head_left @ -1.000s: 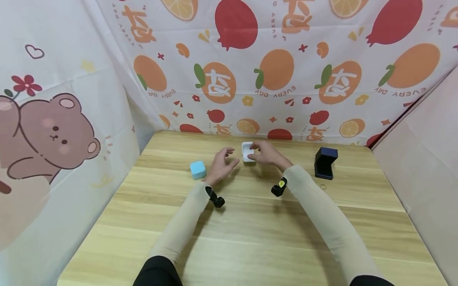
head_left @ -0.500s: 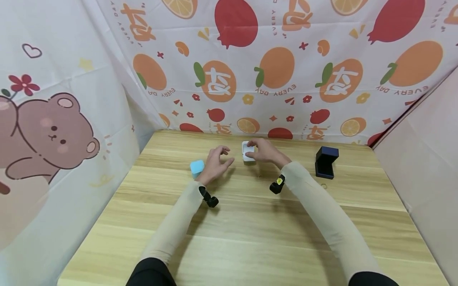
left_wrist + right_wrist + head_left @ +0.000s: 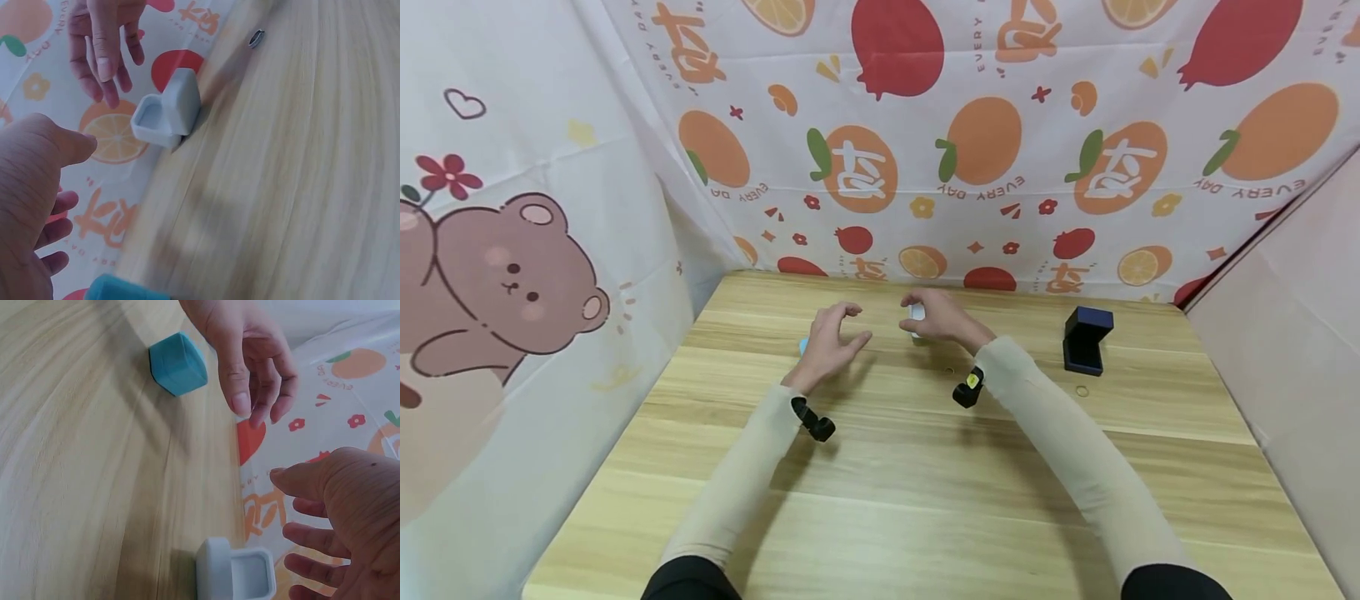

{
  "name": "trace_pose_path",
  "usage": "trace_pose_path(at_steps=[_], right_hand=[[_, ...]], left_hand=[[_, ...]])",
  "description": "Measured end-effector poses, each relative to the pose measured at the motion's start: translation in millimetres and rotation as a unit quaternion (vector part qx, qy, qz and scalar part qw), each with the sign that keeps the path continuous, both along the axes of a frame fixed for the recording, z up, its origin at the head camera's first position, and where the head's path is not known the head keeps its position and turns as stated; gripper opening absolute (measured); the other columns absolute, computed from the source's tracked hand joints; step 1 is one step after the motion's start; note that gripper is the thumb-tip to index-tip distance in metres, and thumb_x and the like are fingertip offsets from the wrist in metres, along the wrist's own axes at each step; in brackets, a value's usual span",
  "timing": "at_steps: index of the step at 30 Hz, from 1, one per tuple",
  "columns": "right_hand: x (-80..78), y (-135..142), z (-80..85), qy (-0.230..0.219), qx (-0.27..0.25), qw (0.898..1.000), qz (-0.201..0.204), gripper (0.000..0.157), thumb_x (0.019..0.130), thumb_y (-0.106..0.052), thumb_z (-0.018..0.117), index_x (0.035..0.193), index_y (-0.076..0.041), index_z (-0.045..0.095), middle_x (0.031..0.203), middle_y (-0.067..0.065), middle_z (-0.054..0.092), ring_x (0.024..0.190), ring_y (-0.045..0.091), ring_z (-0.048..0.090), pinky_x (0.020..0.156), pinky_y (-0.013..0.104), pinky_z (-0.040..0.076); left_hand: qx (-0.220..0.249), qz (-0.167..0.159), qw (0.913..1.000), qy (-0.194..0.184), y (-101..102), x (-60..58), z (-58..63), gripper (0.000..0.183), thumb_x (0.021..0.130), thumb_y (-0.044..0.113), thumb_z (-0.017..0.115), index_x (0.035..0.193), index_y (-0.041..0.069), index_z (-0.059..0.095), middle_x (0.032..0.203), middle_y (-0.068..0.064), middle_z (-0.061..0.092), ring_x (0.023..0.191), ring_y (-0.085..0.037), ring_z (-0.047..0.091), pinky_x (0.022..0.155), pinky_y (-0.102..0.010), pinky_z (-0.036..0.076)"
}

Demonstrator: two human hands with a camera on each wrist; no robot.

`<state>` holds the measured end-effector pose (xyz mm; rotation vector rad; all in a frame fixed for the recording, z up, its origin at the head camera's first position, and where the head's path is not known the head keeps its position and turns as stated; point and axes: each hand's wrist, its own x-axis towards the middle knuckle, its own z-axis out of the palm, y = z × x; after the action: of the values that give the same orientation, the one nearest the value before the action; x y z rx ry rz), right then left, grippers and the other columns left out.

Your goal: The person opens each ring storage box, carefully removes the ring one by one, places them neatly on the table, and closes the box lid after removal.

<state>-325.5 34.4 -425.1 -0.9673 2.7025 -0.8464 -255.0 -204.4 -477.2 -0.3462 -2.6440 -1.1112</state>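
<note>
A small white ring box (image 3: 917,312) stands with its lid up near the table's back edge. My right hand (image 3: 942,317) hovers at it, hiding much of it in the head view; the right wrist view shows the fingers apart from the white box (image 3: 215,569). My left hand (image 3: 829,342) is held in the air with loosely bent fingers and nothing in them. Behind it a closed light-blue box (image 3: 803,344) is mostly covered, but the right wrist view shows this blue box (image 3: 178,364) whole. One ring (image 3: 950,371) lies on the wood below my right hand.
On the right stands a dark blue ring box (image 3: 1084,340), its lid raised. A second ring (image 3: 1082,391) lies in front of it. Behind the wooden table (image 3: 880,517) hangs a fruit-print cloth (image 3: 977,217); pale sheets line both sides.
My left hand has drawn left, away from the white box and across the blue one. My right hand has shifted slightly left, covering more of the white box. The boxes have stayed in place.
</note>
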Motion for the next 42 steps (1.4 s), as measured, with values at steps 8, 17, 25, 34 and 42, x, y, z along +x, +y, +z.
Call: trace_pose_path(at_steps=[8, 17, 25, 34, 42], right_hand=[[2.8, -15.8, -4.6, 0.006, 0.003, 1.0, 0.016, 0.042, 0.093, -0.025, 0.073, 0.129, -0.006, 0.064, 0.139, 0.014, 0.065, 0.135, 0.033, 0.056, 0.115, 0.048, 0.04], [7.3, -37.0, -5.9, 0.002, -0.004, 0.999, 0.045, 0.043, 0.092, -0.022, 0.075, 0.129, -0.004, 0.063, 0.138, 0.014, 0.065, 0.134, 0.031, 0.057, 0.114, 0.047, 0.043], [11.5, -50.6, -6.4, -0.011, -0.008, 0.999, 0.05, 0.045, 0.091, -0.021, 0.075, 0.13, -0.005, 0.062, 0.14, 0.013, 0.063, 0.136, 0.031, 0.054, 0.115, 0.049, 0.041], [15.1, -58.7, -12.8, -0.029, -0.009, 0.999, 0.041, 0.045, 0.092, -0.02, 0.075, 0.132, -0.007, 0.061, 0.143, 0.011, 0.062, 0.138, 0.03, 0.053, 0.116, 0.048, 0.039], [16.0, -71.3, -17.6, -0.032, -0.01, 0.998, 0.055, 0.047, 0.092, -0.019, 0.075, 0.135, -0.007, 0.06, 0.144, 0.01, 0.061, 0.14, 0.031, 0.049, 0.119, 0.05, 0.035]], left_hand=[[-0.028, 0.008, 0.9996, 0.002, -21.0, 11.9, -1.1, 0.049, 0.094, 0.026, 0.073, 0.135, 0.008, 0.054, 0.137, -0.019, 0.059, 0.128, -0.038, 0.042, 0.111, -0.061, 0.024], [-0.031, 0.016, 0.9994, -0.005, -46.6, 31.4, -5.7, 0.061, 0.09, 0.028, 0.077, 0.14, 0.005, 0.051, 0.139, -0.023, 0.057, 0.127, -0.041, 0.042, 0.107, -0.059, 0.027], [-0.053, 0.04, 0.9978, -0.003, -67.0, 46.4, -12.4, 0.069, 0.086, 0.024, 0.081, 0.143, 0.003, 0.049, 0.14, -0.025, 0.055, 0.13, -0.044, 0.042, 0.105, -0.062, 0.027], [-0.064, 0.044, 0.9969, -0.012, -76.1, 56.0, -16.4, 0.074, 0.086, 0.027, 0.081, 0.146, 0.0, 0.046, 0.141, -0.026, 0.054, 0.129, -0.044, 0.042, 0.106, -0.063, 0.024], [-0.056, 0.05, 0.997, -0.02, -81.0, 60.3, -18.1, 0.073, 0.086, 0.027, 0.082, 0.146, 0.003, 0.046, 0.141, -0.024, 0.055, 0.13, -0.045, 0.043, 0.106, -0.065, 0.024]])
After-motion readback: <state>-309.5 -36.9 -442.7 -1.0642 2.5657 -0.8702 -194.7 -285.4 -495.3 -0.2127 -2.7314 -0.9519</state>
